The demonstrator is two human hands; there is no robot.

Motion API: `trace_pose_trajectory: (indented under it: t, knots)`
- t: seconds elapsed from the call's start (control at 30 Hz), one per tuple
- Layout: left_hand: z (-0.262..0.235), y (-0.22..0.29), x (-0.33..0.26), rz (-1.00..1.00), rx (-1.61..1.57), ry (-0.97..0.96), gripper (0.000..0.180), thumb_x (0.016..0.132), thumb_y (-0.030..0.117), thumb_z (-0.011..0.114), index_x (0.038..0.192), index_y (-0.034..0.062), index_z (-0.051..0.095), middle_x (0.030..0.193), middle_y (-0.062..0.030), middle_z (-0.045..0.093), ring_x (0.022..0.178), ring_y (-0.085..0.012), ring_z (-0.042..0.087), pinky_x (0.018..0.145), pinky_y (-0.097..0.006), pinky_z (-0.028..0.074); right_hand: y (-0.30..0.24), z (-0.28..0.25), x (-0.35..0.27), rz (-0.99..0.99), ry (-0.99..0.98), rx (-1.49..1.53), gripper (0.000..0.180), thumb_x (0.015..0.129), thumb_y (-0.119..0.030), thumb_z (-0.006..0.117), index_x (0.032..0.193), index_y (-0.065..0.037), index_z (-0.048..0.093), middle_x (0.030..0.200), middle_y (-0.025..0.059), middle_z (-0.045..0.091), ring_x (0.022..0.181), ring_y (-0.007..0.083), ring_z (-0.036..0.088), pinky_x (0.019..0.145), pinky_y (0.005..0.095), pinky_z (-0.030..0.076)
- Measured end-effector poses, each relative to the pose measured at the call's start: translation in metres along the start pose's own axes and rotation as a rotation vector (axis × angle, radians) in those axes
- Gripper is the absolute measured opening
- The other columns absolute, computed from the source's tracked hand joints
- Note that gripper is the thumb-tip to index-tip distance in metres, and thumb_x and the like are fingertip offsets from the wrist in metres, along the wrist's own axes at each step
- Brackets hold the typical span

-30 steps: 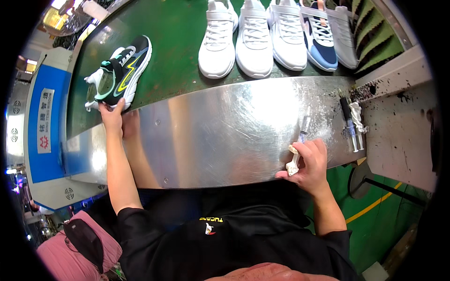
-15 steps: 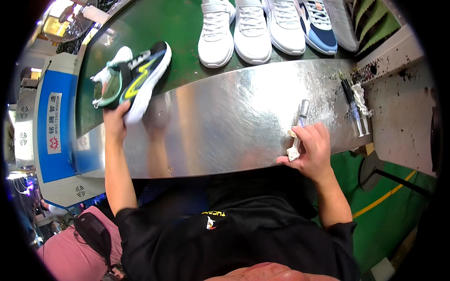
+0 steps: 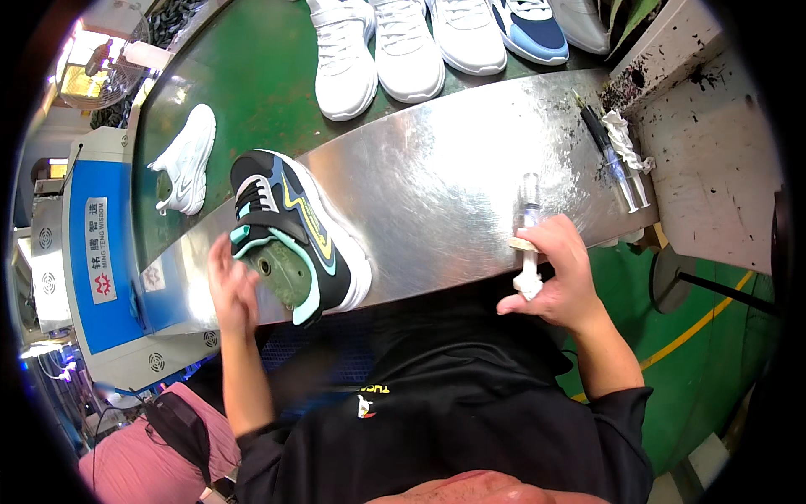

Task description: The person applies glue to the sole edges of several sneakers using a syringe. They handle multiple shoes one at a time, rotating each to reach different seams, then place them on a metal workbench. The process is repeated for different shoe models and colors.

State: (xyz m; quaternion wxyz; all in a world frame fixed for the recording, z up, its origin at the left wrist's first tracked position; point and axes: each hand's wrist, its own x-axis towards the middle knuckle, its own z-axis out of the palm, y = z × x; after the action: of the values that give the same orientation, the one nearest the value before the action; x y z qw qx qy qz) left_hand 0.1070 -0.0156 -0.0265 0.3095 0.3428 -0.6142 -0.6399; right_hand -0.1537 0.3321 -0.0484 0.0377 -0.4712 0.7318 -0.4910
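Note:
A black sneaker (image 3: 323,239) with yellow lines, a teal lining and a white sole lies on the metal ledge (image 3: 420,185), its heel toward me. Inside its opening shows a green shoe last (image 3: 284,273). My left hand (image 3: 233,290), slightly blurred, is open just left of the collar and appears to hold nothing. My right hand (image 3: 558,273) is closed around a clear syringe (image 3: 529,206), barrel pointing away from me. White crumpled material (image 3: 527,284) is at the syringe's near end, between thumb and fingers.
White sneakers (image 3: 407,50), a blue-and-white sneaker (image 3: 533,34) and a grey shoe (image 3: 583,25) stand along the green belt (image 3: 260,67). Another white shoe (image 3: 189,160) sits at left. Two syringes (image 3: 617,160) and crumpled tissue (image 3: 623,139) lie near the right-hand machine wall (image 3: 705,126).
The black sneaker has come from the belt onto the metal ledge, nearer me. My left hand has let go of it. The right hand still holds the syringe.

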Motion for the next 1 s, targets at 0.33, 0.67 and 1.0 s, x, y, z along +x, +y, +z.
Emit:
trace_pose_trajectory:
  t: [0.33,0.67,1.0]
  knots:
    - [0.02,0.004,0.137,-0.41,0.126,-0.261,0.032,0.093,0.034,0.05,0.094,0.0035,0.059,0.082,-0.0061,0.064,0.063,-0.0134,0.062,0.057,-0.027,0.052,-0.006,-0.02,-0.042,0.384,0.191,0.387,0.071,0.065,-0.042,0.082,0.116,-0.002,0.054,0.097,0.0064,0.057,0.087,0.0126,0.054,0.075,0.0259,0.045]
    - [0.091,0.055,0.075,0.079,-0.565,-0.282,0.038,0.085,0.021,0.059,0.115,-0.0024,0.052,0.1,-0.0143,0.064,0.086,-0.0227,0.066,0.077,-0.033,0.054,-0.043,-0.032,-0.031,0.366,-0.041,0.389,0.081,0.06,-0.05,0.083,0.114,0.001,0.052,0.091,0.007,0.061,0.079,0.0127,0.059,0.069,0.0257,0.049]
    - [0.08,0.02,0.049,-0.072,-0.828,-0.452,0.049,0.082,0.027,0.06,0.122,0.0009,0.048,0.109,-0.0136,0.061,0.094,-0.0235,0.063,0.082,-0.036,0.052,-0.095,0.01,0.082,-0.068,-0.315,1.005,0.084,0.066,-0.074,0.062,0.116,-0.009,0.041,0.076,0.0099,0.056,0.063,0.0148,0.043,0.057,0.0277,0.032]
